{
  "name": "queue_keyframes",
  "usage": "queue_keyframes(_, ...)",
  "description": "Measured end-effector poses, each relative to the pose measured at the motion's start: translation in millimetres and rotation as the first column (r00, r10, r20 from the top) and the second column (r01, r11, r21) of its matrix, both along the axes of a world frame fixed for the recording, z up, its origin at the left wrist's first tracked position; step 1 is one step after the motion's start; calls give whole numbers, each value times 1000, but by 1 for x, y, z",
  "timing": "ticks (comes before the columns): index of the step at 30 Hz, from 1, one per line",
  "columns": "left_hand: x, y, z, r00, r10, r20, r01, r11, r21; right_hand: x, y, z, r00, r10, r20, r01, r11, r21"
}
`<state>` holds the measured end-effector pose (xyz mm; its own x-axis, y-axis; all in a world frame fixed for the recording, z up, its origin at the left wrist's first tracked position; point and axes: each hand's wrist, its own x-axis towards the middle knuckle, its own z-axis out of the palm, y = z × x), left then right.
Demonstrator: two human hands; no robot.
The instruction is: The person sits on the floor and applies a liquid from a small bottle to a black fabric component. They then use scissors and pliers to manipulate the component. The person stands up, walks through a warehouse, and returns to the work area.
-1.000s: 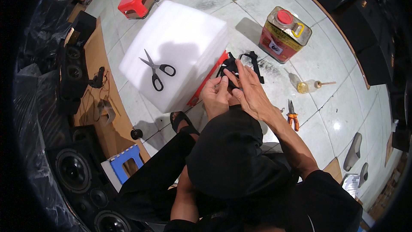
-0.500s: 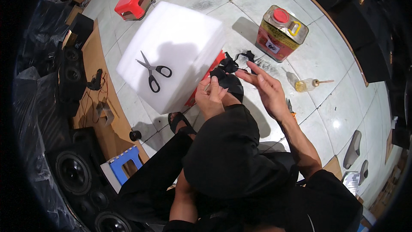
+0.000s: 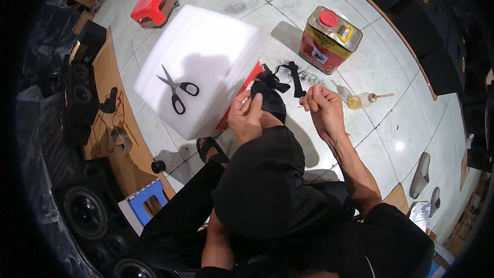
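My left hand (image 3: 247, 117) is closed in a pinch on a piece of black cloth (image 3: 261, 90), with the thumb on top, beside the white foam block. My right hand (image 3: 327, 110) is held apart to the right, its fingers curled and pressed together. Whatever they pinch is hidden or too small to make out. Just left of its fingertips lies the end of a narrow black strip (image 3: 296, 80), which runs back to a black tangle beyond my left hand. Scissors (image 3: 177, 88) with black handles lie spread on the foam block (image 3: 206, 31).
A tin can (image 3: 332, 41) with a red cap stands beyond my right hand. A small bottle of yellow liquid (image 3: 362, 101) with a stick in it lies nearby. There are red (image 3: 154, 6) and blue (image 3: 146, 201) stools. Speakers (image 3: 87, 211) line the left.
My right hand has drawn back from the black cloth, and its spread fingers have curled shut. The black strip is now stretched out more to the right. My left hand keeps its pinch.
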<state>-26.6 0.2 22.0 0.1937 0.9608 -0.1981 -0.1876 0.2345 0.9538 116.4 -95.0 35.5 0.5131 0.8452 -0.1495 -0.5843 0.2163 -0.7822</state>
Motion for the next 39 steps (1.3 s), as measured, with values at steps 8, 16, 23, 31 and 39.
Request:
queue_keyframes(8,0,0,8,994,-109,-5,108,990,-94,-23,11,9,588,19,809,101,990,-97)
queue_keyframes(16,-1,4,-5,961,-239,142,252,964,-82,-27,27,11,309,-33,951,167,986,-20)
queue_keyframes(23,7,-3,17,931,-259,258,275,961,-30,2,21,4,552,-149,821,355,932,-69)
queue_keyframes(31,7,-1,27,741,-136,658,285,951,-124,-10,11,17,510,-50,859,289,950,-116)
queue_keyframes(39,8,2,13,638,-306,707,451,892,-20,-3,26,1,-125,-77,989,164,982,97)
